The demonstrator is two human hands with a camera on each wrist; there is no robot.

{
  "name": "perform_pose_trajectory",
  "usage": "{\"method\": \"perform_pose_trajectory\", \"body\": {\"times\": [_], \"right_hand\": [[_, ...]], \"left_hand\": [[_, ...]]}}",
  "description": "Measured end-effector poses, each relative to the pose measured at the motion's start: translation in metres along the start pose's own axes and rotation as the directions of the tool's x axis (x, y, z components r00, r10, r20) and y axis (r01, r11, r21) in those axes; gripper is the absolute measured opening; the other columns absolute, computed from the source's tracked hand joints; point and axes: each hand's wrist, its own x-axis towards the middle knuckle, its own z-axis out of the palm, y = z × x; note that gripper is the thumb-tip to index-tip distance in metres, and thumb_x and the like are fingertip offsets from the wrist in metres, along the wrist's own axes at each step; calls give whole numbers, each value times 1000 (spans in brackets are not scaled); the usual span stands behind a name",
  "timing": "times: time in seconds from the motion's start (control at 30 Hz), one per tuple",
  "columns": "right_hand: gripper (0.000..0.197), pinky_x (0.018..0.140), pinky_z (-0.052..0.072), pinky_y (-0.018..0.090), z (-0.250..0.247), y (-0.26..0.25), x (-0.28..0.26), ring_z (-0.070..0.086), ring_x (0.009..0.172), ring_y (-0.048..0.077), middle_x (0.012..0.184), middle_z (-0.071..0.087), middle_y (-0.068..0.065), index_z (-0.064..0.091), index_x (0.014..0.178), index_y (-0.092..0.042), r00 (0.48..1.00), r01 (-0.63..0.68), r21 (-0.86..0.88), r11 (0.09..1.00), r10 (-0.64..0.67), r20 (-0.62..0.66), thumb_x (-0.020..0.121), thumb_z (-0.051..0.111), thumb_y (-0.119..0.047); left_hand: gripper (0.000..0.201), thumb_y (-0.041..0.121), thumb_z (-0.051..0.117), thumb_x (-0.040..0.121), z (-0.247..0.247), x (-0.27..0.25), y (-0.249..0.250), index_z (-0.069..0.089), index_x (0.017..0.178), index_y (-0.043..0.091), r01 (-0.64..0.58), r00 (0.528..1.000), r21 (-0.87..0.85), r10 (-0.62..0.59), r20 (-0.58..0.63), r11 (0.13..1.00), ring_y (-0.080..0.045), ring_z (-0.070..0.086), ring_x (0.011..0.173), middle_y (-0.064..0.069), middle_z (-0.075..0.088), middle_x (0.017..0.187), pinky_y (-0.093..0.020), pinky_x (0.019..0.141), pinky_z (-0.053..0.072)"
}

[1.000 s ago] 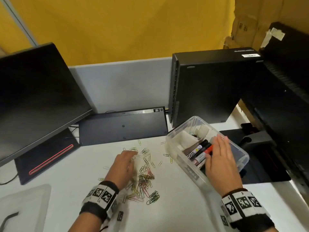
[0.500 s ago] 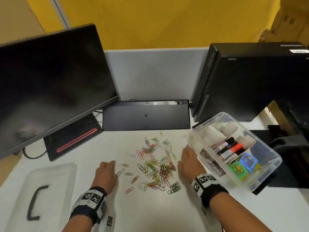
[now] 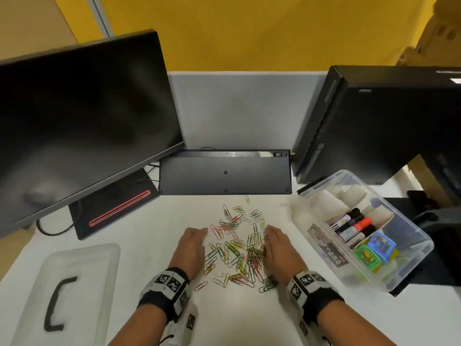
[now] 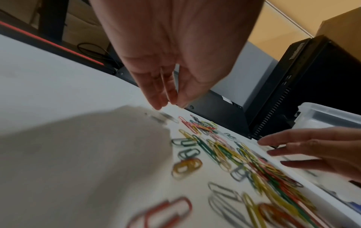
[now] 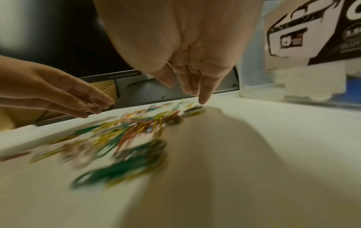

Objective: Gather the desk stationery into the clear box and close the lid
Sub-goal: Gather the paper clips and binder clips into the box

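Several coloured paper clips [image 3: 237,248] lie scattered on the white desk [image 3: 139,236] between my two hands. My left hand [image 3: 192,243] stands on its edge at the pile's left side, fingers straight, holding nothing. My right hand [image 3: 277,245] does the same at the pile's right side, its fingers against the clips. The clear box [image 3: 414,260] sits open to the right, with markers [image 3: 354,224], small green and blue items and white rolls inside. Its lid [image 3: 67,290] with a black handle lies flat at the front left. In the wrist views the left hand [image 4: 166,98] and right hand [image 5: 191,91] hang over the clips [image 4: 224,151] with fingers extended.
A dark monitor [image 3: 82,126] stands at the back left on a base with a red stripe. An upturned black keyboard [image 3: 224,173] lies behind the clips. A black computer case [image 3: 374,121] stands at the back right behind the box.
My right hand left the box and came down to the pile's right side. Both hands have closed in on the clips, bunching them nearer together.
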Motion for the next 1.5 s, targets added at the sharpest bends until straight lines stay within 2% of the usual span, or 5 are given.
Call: {"method": "perform_pose_trajectory", "body": {"times": [0.5,0.73,0.97,1.23,1.5], "right_hand": [[60,119,19,35,9,-11,30,-4,147,20,159,-12,2,-3,151,-10,996,-10,-70,998,16,89,102,29,-25],[49,97,46,30,-10,-30,46,43,121,14,142,36,-2,34,138,-17,996,65,-76,995,-69,-54,92,47,-6],[72,117,23,35,-11,-38,115,2,147,17,160,-9,-1,4,152,-12,984,66,-196,978,-31,177,93,46,-6],[74,115,15,28,17,-5,44,-12,143,4,159,-1,-16,10,152,-26,949,282,-199,939,-241,206,92,46,-3],[46,102,40,27,-3,2,-7,36,126,11,144,37,-7,36,139,-23,965,261,-110,959,-259,36,96,43,-35]], "left_hand": [[89,-16,35,83,29,19,24,-9,150,23,-55,948,162,0,319,985,-17,-18,144,2,-23,156,-27,112,0],[72,-2,36,94,19,28,28,2,150,27,-116,985,162,92,149,980,-13,6,146,5,2,159,-31,119,13],[79,-7,47,88,9,95,48,4,151,15,-221,949,357,116,294,908,-19,0,147,-1,-2,160,-31,118,10],[79,-2,54,85,21,52,23,15,150,20,-317,925,399,186,332,861,-22,11,143,1,11,158,-34,117,23],[56,21,44,94,-1,-8,3,26,147,25,-209,976,313,178,125,926,-17,27,137,5,29,151,-31,113,27]]}}
